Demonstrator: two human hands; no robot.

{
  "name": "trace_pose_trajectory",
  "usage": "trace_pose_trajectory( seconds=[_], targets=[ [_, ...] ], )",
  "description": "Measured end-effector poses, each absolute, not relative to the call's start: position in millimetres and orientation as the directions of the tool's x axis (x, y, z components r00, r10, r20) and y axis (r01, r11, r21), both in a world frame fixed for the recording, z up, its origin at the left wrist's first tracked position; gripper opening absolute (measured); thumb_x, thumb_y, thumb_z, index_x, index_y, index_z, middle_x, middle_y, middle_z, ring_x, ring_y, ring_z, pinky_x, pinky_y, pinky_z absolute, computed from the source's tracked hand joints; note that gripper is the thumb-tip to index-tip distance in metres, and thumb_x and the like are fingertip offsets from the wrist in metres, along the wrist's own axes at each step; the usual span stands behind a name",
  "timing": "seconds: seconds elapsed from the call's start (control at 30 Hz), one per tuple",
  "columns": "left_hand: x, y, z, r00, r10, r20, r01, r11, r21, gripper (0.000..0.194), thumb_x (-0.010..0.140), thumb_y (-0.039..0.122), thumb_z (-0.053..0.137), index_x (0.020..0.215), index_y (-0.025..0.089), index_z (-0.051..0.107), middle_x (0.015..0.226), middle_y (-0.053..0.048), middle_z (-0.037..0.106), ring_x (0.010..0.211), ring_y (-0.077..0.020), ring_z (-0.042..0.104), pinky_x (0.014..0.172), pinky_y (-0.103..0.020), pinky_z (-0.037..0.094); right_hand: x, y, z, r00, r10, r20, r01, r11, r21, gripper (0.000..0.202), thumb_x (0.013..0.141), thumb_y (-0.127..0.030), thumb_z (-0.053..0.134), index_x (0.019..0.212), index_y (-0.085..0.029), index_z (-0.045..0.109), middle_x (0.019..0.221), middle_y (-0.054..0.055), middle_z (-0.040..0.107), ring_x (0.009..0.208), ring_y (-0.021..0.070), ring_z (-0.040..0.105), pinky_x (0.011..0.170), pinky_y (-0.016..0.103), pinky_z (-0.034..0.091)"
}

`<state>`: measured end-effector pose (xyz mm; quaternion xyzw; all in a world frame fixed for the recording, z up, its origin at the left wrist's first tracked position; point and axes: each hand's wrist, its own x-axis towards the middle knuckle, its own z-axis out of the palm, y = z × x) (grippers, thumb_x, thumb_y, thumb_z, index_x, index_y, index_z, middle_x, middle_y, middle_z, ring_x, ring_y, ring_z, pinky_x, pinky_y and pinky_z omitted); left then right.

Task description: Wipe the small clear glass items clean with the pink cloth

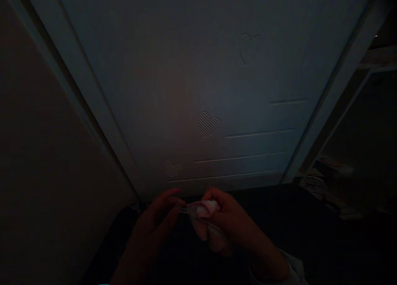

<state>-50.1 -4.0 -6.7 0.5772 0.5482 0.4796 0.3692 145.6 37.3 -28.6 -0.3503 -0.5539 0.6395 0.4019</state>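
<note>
A large pale panel [149,78] is being seen in dim light, and it is being bordered by a dark wall [40,144] on the left side. At the right edge, some items [335,165] are being kept beyond the frame, but they are being hidden too much by the dark to be named. Below the panel, a dark surface [273,214] is being shown under both hands.

The right hand [228,216] is being kept closed, and a pink cloth [217,237] is being gripped between its thumb and bent fingers; a pale sleeve [291,266] is being worn near its wrist. The cloth is being held in front of the panel's lower edge — between the two hands, with its loose part being hung downward. The left hand [151,225] is being held half curled, and the end of a clear piece [191,211] is being pinched by its thumb and forefinger — this piece is being pressed against the cloth. Three small hearts [209,124] are being displayed on the panel, beside thin grooves [260,133].
</note>
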Motion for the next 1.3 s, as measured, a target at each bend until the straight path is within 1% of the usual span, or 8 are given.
trace_pose_trajectory(
  seconds=[0.13, 0.3, 0.43, 0.63, 0.83, 1.0, 1.2, 1.3],
  targets=[
    [-45.9, -1.9, -2.9, -0.114, 0.985, 0.133, 0.372, -0.082, 0.925, 0.023, 0.084, 0.043, 0.066, 0.096, 0.026, 0.076, 0.095, -0.003, 0.080, 0.091, -0.0233, 0.073, 0.084, -0.032, 0.055, 145.2, 39.0, -31.4, -0.432, 0.902, -0.001, -0.144, -0.070, -0.987, 0.030, 0.071, -0.037, 0.076, 0.081, -0.023, 0.053, 0.056, -0.007, 0.060, 0.041, 0.0087, 0.051, 0.038, 0.017, 0.034],
    [-42.7, 1.3, -1.1, -0.147, 0.983, 0.112, 0.350, -0.054, 0.935, 0.023, 0.074, 0.044, 0.069, 0.085, 0.025, 0.076, 0.087, -0.004, 0.081, 0.085, -0.0254, 0.073, 0.081, -0.035, 0.055, 145.7, 39.0, -31.7, -0.465, 0.884, -0.053, -0.126, -0.125, -0.984, 0.030, 0.074, -0.041, 0.073, 0.089, -0.023, 0.054, 0.054, -0.008, 0.061, 0.034, 0.0086, 0.048, 0.033, 0.016, 0.033],
    [-42.9, 3.2, -3.4, -0.161, 0.979, 0.125, 0.328, -0.067, 0.942, 0.022, 0.075, 0.043, 0.070, 0.086, 0.025, 0.076, 0.088, -0.003, 0.081, 0.086, -0.0247, 0.073, 0.080, -0.033, 0.055, 149.2, 38.4, -30.7, -0.433, 0.901, 0.004, -0.144, -0.064, -0.988, 0.022, 0.075, -0.034, 0.075, 0.088, -0.022, 0.061, 0.062, -0.005, 0.065, 0.044, 0.0093, 0.055, 0.039, 0.017, 0.036],
    [-43.4, 2.4, -3.0, -0.164, 0.975, 0.147, 0.268, -0.100, 0.958, 0.018, 0.074, 0.041, 0.072, 0.083, 0.025, 0.076, 0.084, -0.002, 0.081, 0.082, -0.0231, 0.074, 0.074, -0.029, 0.056, 156.0, 39.8, -27.7, -0.475, 0.877, 0.070, -0.140, 0.003, -0.990, 0.024, 0.079, -0.038, 0.072, 0.096, -0.020, 0.068, 0.071, -0.002, 0.067, 0.056, 0.0121, 0.059, 0.047, 0.020, 0.041],
    [-42.7, 1.3, -3.8, -0.176, 0.978, 0.116, 0.233, -0.073, 0.970, 0.023, 0.075, 0.045, 0.071, 0.084, 0.024, 0.076, 0.081, -0.002, 0.081, 0.077, -0.0221, 0.075, 0.070, -0.028, 0.056, 154.3, 40.1, -25.8, -0.405, 0.906, 0.121, -0.171, 0.055, -0.984, 0.016, 0.073, -0.030, 0.070, 0.083, -0.019, 0.065, 0.066, -0.004, 0.061, 0.055, 0.0101, 0.052, 0.050, 0.020, 0.039],
    [-44.4, 0.5, -9.1, -0.284, 0.956, 0.069, 0.211, -0.008, 0.977, 0.031, 0.074, 0.051, 0.071, 0.087, 0.024, 0.075, 0.076, -0.001, 0.080, 0.077, -0.0221, 0.075, 0.069, -0.028, 0.055, 155.7, 41.2, -30.0, -0.325, 0.931, 0.169, -0.181, 0.114, -0.977, 0.012, 0.069, -0.027, 0.069, 0.075, -0.020, 0.061, 0.061, -0.006, 0.057, 0.053, 0.0102, 0.049, 0.050, 0.021, 0.038],
    [-42.7, 1.7, -2.7, -0.326, 0.942, 0.074, 0.201, -0.007, 0.980, 0.033, 0.068, 0.052, 0.073, 0.084, 0.023, 0.075, 0.076, -0.002, 0.080, 0.077, -0.0241, 0.074, 0.070, -0.031, 0.056, 157.0, 39.8, -26.9, -0.271, 0.943, 0.192, -0.169, 0.150, -0.974, 0.013, 0.066, -0.025, 0.067, 0.078, -0.020, 0.064, 0.067, -0.005, 0.061, 0.060, 0.0126, 0.055, 0.055, 0.023, 0.042],
    [-39.9, 1.2, -0.5, -0.336, 0.936, 0.105, 0.219, -0.031, 0.975, 0.031, 0.067, 0.049, 0.074, 0.084, 0.024, 0.075, 0.082, -0.003, 0.081, 0.081, -0.0250, 0.075, 0.073, -0.032, 0.057, 153.8, 36.7, -23.7, -0.289, 0.932, 0.219, -0.142, 0.184, -0.973, 0.020, 0.069, -0.023, 0.064, 0.088, -0.021, 0.068, 0.077, -0.002, 0.067, 0.069, 0.0154, 0.060, 0.061, 0.025, 0.046]
  ],
)
